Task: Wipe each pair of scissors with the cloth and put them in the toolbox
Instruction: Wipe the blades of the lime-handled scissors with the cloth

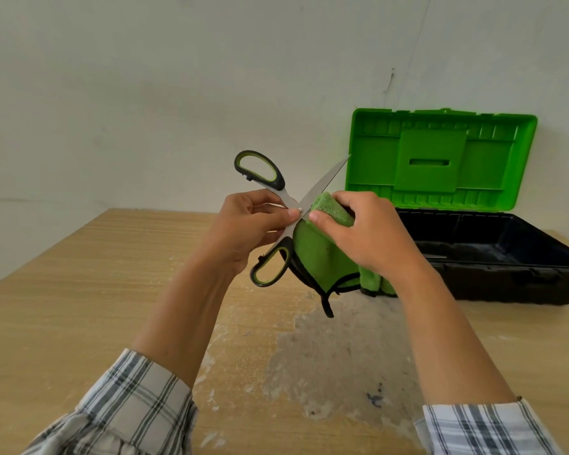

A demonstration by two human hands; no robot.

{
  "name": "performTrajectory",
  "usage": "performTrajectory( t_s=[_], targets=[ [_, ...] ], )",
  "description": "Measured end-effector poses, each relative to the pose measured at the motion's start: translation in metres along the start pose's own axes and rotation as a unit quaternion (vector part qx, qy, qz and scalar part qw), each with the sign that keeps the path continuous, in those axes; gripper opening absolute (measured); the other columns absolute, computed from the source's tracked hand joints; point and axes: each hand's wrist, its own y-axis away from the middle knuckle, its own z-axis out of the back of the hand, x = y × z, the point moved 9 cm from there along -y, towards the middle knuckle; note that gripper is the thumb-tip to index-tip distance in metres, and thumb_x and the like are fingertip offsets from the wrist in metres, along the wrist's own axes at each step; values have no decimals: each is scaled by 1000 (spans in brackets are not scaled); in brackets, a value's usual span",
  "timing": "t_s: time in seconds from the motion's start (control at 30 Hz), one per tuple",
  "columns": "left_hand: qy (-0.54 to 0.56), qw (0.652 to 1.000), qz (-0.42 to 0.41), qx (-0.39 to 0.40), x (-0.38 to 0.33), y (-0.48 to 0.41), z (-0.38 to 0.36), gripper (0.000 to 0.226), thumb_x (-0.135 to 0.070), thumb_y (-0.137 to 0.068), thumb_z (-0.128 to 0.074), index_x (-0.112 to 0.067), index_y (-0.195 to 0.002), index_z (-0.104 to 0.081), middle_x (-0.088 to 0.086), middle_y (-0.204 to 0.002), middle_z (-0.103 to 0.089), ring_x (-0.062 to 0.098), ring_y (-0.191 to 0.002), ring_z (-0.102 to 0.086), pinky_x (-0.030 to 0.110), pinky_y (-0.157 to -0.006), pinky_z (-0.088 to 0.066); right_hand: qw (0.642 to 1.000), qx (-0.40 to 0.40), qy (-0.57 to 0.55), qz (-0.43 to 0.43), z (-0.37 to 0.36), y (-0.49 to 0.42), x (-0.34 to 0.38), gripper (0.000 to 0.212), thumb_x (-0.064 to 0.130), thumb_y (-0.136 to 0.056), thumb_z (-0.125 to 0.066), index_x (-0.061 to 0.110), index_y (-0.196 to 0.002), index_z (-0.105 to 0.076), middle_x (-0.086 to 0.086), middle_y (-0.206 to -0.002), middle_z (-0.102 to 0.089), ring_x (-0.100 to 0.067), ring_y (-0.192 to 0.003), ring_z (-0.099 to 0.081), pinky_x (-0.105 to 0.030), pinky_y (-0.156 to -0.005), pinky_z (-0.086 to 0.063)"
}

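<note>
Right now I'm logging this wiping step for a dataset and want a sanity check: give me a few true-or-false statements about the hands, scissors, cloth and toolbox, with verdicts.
1. The left hand pinches the open scissors near the pivot. True.
2. The right hand holds the green cloth against the scissors. True.
3. The lid of the toolbox is shut. False: the green lid stands open above the black base.
4. The scissors lie on the table. False: they are held in the air above it.
</note>
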Motion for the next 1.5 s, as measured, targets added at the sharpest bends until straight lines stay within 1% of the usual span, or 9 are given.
performTrajectory(
  t_s=[0.13,0.33,0.47,0.67,0.73,0.83,1.07,1.27,1.5],
  targets=[
    [-3,1000,4,-4,1,0,0,22,-1,-80,-75,7,-98,-65,16,-84,-68,21,-68,-67,26,-62,-57,1000,28,4,9,4,3,-3,26,45,-93,-63,21,-92,-71,2,-80,-72,-15,-72,-67,-40,-65,-57],
    [-6,1000,-4,-28,-11,-2,34,7,-4,-81,-73,-4,-83,-66,6,-72,-69,15,-63,-64,22,-59,-55,998,34,23,-41,33,8,-42,18,40,-93,-66,24,-96,-74,4,-82,-74,-19,-77,-71,-33,-70,-57],
    [-44,999,-6,4,-15,1,29,7,-4,-79,-74,-8,-80,-68,9,-77,-71,18,-69,-66,23,-62,-56,973,-64,-197,-106,47,8,-67,11,36,-93,-67,28,-91,-75,8,-87,-79,-13,-86,-75,-43,-88,-59],
    [-52,998,-15,22,-11,1,8,12,-2,-79,-75,-7,-79,-64,12,-78,-72,19,-66,-67,24,-60,-55,923,-79,-357,-118,21,2,-42,28,45,-83,-69,22,-98,-75,6,-92,-79,-9,-90,-75,-26,-84,-58],
    [-56,998,-22,16,-11,1,8,12,-2,-79,-75,-1,-84,-65,18,-84,-72,24,-71,-69,27,-63,-57,921,-69,-367,-114,9,1,-30,25,41,-87,-69,21,-100,-74,7,-90,-79,-7,-86,-75,-19,-76,-57],
    [-74,997,-37,-9,-13,0,11,13,-2,-79,-76,2,-86,-65,24,-84,-68,27,-72,-66,33,-70,-56,918,-58,-376,-110,-5,2,-21,17,36,-87,-72,23,-97,-74,5,-92,-79,-11,-89,-75,-26,-82,-58],
    [-133,988,-77,-28,-12,-2,2,15,-10,-77,-81,-5,-77,-67,12,-64,-64,21,-58,-52,32,-60,-46,924,-75,-352,-129,-14,3,-27,11,27,-82,-80,28,-90,-73,6,-94,-79,-12,-92,-75,-40,-93,-58],
    [-136,987,-82,-8,-11,-1,-5,22,-11,-77,-81,2,-92,-70,29,-81,-68,24,-64,-56,39,-68,-51,914,-106,-363,-145,-10,5,-31,7,24,-83,-80,25,-87,-75,3,-90,-79,-16,-90,-76,-45,-91,-59],
    [-130,989,-75,17,-16,1,-3,18,-9,-76,-81,1,-82,-68,15,-66,-66,18,-58,-55,25,-57,-49,895,-143,-388,-165,0,6,-33,14,24,-83,-80,17,-96,-77,-1,-91,-79,-19,-89,-76,-43,-90,-59]
  ],
)
